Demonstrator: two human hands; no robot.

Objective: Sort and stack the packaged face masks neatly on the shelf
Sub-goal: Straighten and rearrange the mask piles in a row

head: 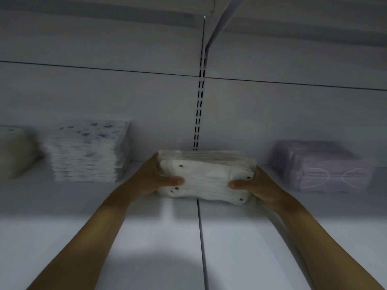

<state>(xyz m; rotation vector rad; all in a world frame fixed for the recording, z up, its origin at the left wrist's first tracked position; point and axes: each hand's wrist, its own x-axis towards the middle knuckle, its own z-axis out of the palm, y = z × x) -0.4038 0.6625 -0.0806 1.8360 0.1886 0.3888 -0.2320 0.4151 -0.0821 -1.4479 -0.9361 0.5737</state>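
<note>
At the frame's left, a cream bundle (14, 151) and a speckled stack (88, 151) sit stacked on the shelf (272, 237). At centre, the left hand (155, 178) and right hand (259, 185) clasp the dotted white stack (206, 176), not yet released. The lilac pack (322, 166) at right looks placed.

behind, a pale grey back panel (100, 97), split into a left and a right half. down the middle between them, a slotted upright (198, 114), vertical, with paired dark slots in a column. across both halves, a thin dark seam (94, 68), sloping a little lower toward the right. hooked into the upright near its top, a pale bracket (217, 24), slanting up to the right and out of frame. at the very top, a blurred grey band (104, 12), too soft to identify. dim light throughout.
</note>
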